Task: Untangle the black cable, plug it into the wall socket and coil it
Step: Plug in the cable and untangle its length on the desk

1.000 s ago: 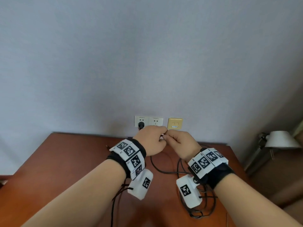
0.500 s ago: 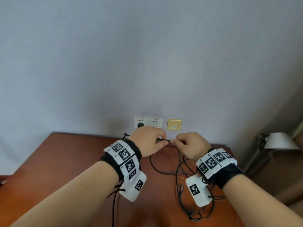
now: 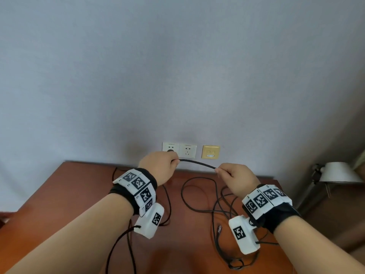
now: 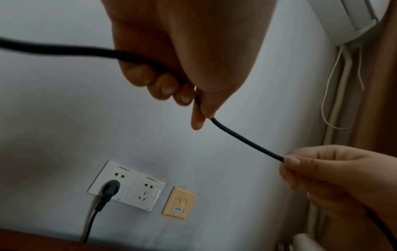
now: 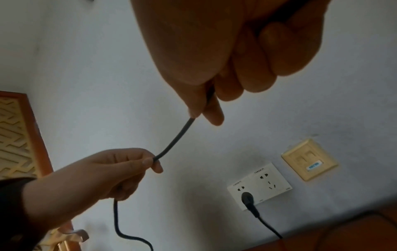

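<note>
The black cable (image 3: 196,164) runs in a short stretch between my two hands above the wooden table (image 3: 59,190). My left hand (image 3: 160,167) pinches it between thumb and forefinger (image 4: 197,118), the other fingers curled round it. My right hand (image 3: 233,177) pinches it the same way (image 5: 197,108). The cable's black plug (image 4: 110,187) sits in the left wall socket (image 4: 111,178), also seen as plug (image 5: 247,197). Loose loops of cable (image 3: 199,194) lie tangled on the table under my right wrist. A free connector end (image 3: 218,229) lies among them.
A second white socket (image 3: 188,150) and a yellow data outlet (image 3: 210,152) sit right of the used one. A lamp with a white shade (image 3: 337,173) stands off the table's right edge. Thin wires from the wrist cameras (image 3: 118,246) trail over the near table.
My hands have drawn apart sideways, left hand left and right hand right. The cable stretch between them has grown from almost nothing to a hand's width.
</note>
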Motion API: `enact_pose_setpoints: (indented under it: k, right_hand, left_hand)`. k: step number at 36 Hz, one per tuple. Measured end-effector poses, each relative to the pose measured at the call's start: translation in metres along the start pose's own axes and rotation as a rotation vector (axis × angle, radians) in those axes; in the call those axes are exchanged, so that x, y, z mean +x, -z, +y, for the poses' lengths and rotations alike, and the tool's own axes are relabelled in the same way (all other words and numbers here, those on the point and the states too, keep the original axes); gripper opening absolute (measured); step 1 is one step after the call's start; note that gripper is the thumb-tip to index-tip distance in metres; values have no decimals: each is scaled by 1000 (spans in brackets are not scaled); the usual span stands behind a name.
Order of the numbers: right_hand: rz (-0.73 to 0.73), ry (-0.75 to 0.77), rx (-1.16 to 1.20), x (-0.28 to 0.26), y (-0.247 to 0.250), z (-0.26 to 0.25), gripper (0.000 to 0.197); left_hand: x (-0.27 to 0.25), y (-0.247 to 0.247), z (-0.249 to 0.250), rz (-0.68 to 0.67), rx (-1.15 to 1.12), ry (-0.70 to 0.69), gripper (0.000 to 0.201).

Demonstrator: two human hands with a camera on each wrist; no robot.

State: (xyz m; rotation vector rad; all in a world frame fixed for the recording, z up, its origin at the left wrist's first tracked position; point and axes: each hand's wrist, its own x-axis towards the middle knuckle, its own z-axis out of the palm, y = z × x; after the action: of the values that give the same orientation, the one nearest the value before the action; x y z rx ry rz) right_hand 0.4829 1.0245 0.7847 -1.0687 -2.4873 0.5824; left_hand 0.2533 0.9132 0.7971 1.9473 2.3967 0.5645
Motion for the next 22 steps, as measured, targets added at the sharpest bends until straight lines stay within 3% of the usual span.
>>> enact_pose_setpoints:
  k: [6,9,16,22]
  right_hand:
    - [-13,64,57,2,-8,-21,32]
    - [-2,80,93,4,-13,-29,27]
    - [-84,67,78,2,-7,-24,32]
    - [-107,58,39,-1,4,-12,29]
  left_hand:
    - [-6,-12,35,-123,-92,-143,30]
    - [-5,-21,47,-89,-126,-158,29]
    - [-3,-16,30,-93,-91,-306,29]
    - [-4,-12,5,-68,-71,-317,26]
